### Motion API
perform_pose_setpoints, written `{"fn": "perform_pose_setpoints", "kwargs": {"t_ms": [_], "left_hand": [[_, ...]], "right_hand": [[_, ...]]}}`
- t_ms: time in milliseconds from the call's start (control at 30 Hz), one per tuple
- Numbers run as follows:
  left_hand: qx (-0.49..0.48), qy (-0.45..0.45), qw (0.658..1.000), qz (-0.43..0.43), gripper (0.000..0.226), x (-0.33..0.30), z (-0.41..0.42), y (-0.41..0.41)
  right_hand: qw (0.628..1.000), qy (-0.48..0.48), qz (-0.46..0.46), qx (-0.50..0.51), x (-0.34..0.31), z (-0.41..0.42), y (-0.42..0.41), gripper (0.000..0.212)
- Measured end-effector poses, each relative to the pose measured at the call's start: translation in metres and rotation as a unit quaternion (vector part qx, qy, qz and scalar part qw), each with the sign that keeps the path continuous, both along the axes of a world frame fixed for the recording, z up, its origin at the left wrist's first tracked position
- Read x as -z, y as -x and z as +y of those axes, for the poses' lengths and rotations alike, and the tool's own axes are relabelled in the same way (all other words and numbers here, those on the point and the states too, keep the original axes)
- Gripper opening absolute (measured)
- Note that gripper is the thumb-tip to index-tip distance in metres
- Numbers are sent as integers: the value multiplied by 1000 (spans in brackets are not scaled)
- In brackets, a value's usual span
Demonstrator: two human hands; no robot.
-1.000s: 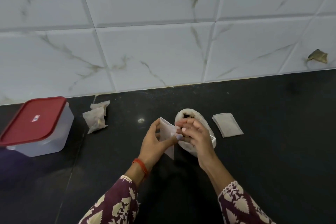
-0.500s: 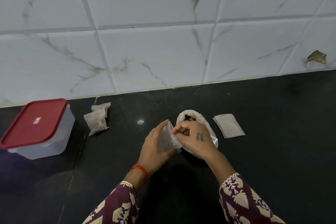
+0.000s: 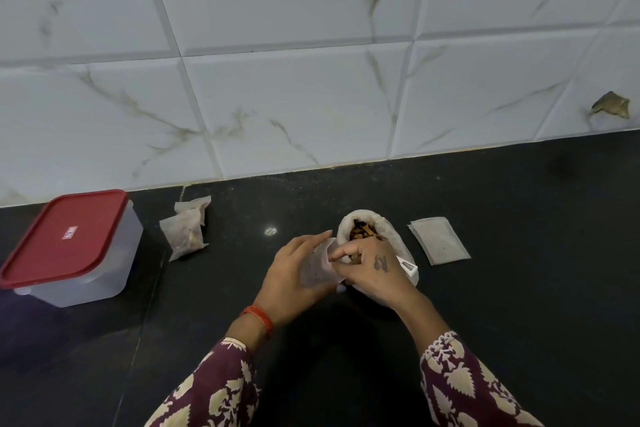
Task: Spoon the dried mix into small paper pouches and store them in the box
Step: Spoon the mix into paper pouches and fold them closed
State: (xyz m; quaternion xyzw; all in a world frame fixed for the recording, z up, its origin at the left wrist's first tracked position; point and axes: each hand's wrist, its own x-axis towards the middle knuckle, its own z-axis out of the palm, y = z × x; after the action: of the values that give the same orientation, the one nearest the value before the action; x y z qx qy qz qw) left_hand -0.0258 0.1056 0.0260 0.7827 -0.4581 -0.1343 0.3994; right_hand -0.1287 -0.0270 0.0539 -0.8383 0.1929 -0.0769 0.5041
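Note:
My left hand holds a small white paper pouch upright at the middle of the black counter. My right hand pinches the pouch's upper edge, with its back turned up over a white bag of brown dried mix. A white spoon's handle end pokes out to the right of my right hand. Two filled pouches lie to the left. A clear plastic box with a red lid stands shut at the far left.
A flat stack of unfilled pouches lies right of the bag. The tiled wall closes off the back of the counter. A brown scrap clings to the wall at the right.
My right hand has turned palm-down and come lower over the pouch's mouth, covering more of the bag. My left hand has tilted the pouch flatter and slightly lower.

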Motion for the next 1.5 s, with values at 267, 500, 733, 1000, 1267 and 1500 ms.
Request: {"fn": "perform_pose_setpoints", "kwargs": {"t_ms": [267, 500, 733, 1000, 1267, 1500], "left_hand": [[19, -5, 1000, 12, 88, 6, 2, -4], [10, -17, 1000, 22, 72, 17, 3, -3], [-27, -13, 999, 31, 79, 42, 0, 1], [-45, 13, 998, 43, 74, 65, -19, 9], [-75, 89, 992, 42, 60, 82, -24, 12], [-72, 83, 994, 21, 63, 87, -24, 10]], "right_hand": [[999, 10, -16, -29, 2, -2, -3, 23], [999, -19, -19, 42, 2, -21, 13, 18], [944, 203, 48, 256, 27, -60, 42, 27], [927, 261, 169, 212, 41, -60, 39, 17], [928, 284, 64, 234, 37, -65, 42, 9], [926, 356, -45, 115, 51, -55, 22, 15]]}}
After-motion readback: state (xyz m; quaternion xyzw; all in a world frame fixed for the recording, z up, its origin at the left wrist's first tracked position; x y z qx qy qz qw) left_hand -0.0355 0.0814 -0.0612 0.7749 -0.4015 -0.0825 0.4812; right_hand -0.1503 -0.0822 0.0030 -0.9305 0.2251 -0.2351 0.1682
